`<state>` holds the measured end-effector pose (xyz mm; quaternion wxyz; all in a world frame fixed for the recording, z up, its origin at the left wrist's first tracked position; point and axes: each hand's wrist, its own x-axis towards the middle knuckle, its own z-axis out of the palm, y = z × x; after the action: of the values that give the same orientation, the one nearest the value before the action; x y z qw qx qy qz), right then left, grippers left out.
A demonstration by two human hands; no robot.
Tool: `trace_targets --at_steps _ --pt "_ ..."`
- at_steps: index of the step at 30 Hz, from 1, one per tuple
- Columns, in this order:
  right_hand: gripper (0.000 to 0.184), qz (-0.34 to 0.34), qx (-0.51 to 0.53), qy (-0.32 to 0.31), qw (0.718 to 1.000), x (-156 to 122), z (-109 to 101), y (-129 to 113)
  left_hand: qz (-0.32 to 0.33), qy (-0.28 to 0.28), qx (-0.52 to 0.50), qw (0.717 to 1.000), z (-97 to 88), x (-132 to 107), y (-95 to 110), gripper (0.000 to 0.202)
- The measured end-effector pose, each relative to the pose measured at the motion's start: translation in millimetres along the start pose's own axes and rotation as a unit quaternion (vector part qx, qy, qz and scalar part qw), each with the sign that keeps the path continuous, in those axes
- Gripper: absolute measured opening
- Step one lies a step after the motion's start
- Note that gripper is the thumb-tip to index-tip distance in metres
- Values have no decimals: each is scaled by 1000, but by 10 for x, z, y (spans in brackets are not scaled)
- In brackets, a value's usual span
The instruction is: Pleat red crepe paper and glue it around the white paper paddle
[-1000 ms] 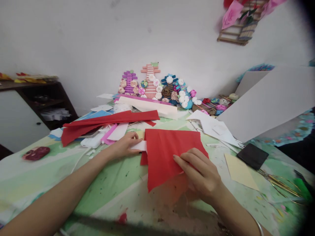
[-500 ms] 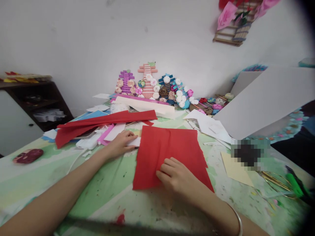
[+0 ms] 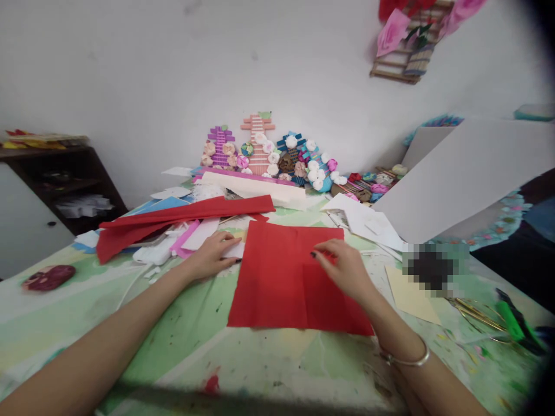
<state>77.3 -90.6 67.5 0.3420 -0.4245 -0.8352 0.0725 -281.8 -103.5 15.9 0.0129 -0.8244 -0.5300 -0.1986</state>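
A red paper sheet (image 3: 281, 277) lies flat on the green table (image 3: 182, 323) in front of me. My right hand (image 3: 342, 267) rests on its upper right part, fingers stretched flat against the paper. My left hand (image 3: 212, 254) lies at the sheet's left edge, fingers pressing down a small white paper strip (image 3: 235, 249) that sticks out from under the red sheet. Neither hand lifts anything.
A long folded red paper (image 3: 173, 216) and pink and white scraps lie behind my left hand. Paper flower crafts (image 3: 269, 153) stand at the wall. A large white board (image 3: 468, 173) leans at right, a cream paper (image 3: 410, 294) and scissors (image 3: 477, 312) beside it. A dark cabinet (image 3: 65, 179) stands left.
The red sheet, lifted and folded by my right hand a second ago, now lies spread flat. My right hand slid up across it toward its far edge. My left hand stayed put.
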Motion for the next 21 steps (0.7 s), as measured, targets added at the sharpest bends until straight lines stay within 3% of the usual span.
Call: trace_targets --at_steps 2,4,5,8,11,16,21 --pt "19 139 -49 30 989 93 -46 351 -4 8 -3 1000 4 -3 32 53" --pt "27 274 -45 10 961 142 -64 662 -12 10 -23 1000 5 -5 61 55" --pt "30 305 -39 8 951 152 -60 785 -24 11 -41 999 4 -5 68 56" --pt "30 350 -7 -2 937 172 -9 1009 -90 26 -134 986 -15 33 57 59" --pt "27 372 27 -6 928 240 63 1086 -154 40 -233 959 -56 174 29 56" --pt "23 402 78 -28 912 447 111 1174 -293 58 -179 937 -71 615 64 39" --pt "26 434 148 -51 887 560 110 1275 -357 49 -183 915 61 954 94 38"
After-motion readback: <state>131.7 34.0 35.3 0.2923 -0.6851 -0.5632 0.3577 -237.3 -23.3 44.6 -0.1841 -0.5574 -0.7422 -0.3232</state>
